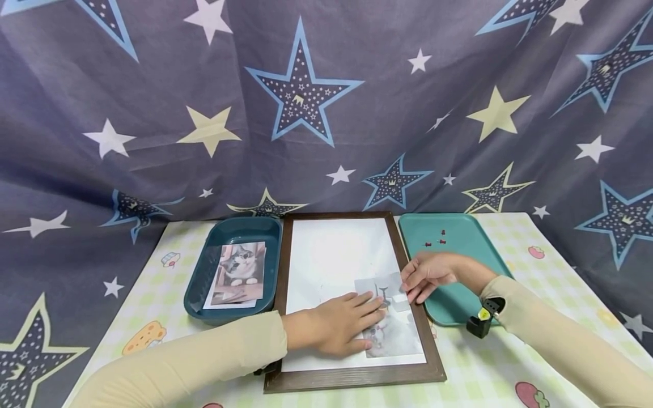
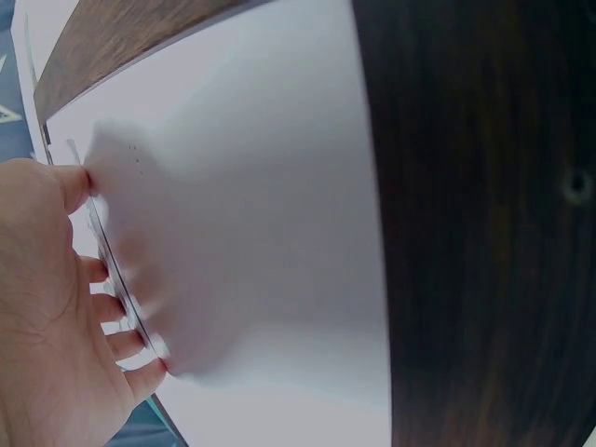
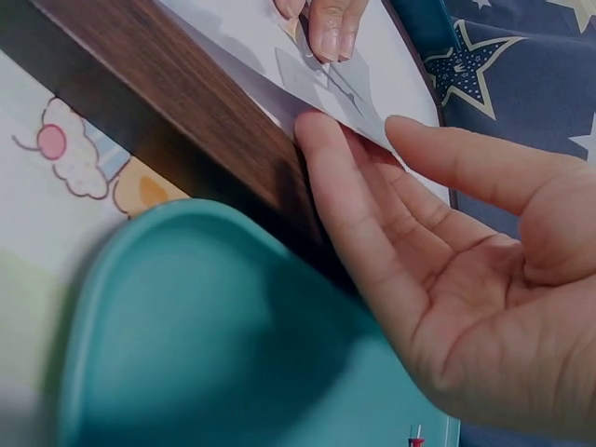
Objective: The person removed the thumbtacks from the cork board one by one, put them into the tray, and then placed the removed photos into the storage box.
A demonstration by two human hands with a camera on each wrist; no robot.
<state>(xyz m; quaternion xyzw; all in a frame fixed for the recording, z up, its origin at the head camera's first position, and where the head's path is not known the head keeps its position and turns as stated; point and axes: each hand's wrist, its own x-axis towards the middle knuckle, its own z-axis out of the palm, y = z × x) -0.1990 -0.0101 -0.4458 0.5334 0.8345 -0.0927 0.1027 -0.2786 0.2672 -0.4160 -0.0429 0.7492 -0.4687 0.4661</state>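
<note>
A pale grey photo print point(image 1: 395, 337) lies over the lower right of a white board point(image 1: 336, 249) that has a brown wooden frame point(image 1: 357, 375). My left hand point(image 1: 339, 326) rests palm down there, its spread fingers point(image 2: 119, 307) reaching onto the print. At the print's right edge my right hand point(image 1: 428, 275) pinches the paper between thumb and forefinger. In the right wrist view that edge of the print point(image 3: 321, 79) tilts up from the board, with a fingertip under it and the thumb point(image 3: 447, 154) over it.
Left of the frame stands a dark blue tub point(image 1: 196, 283) holding a stack of prints with a cat photo point(image 1: 242, 272) on top. To the right, a teal tray point(image 1: 459, 300) bears red push pins point(image 1: 442, 242). A star-patterned curtain point(image 1: 326, 102) hangs behind the checked tablecloth point(image 1: 546, 317).
</note>
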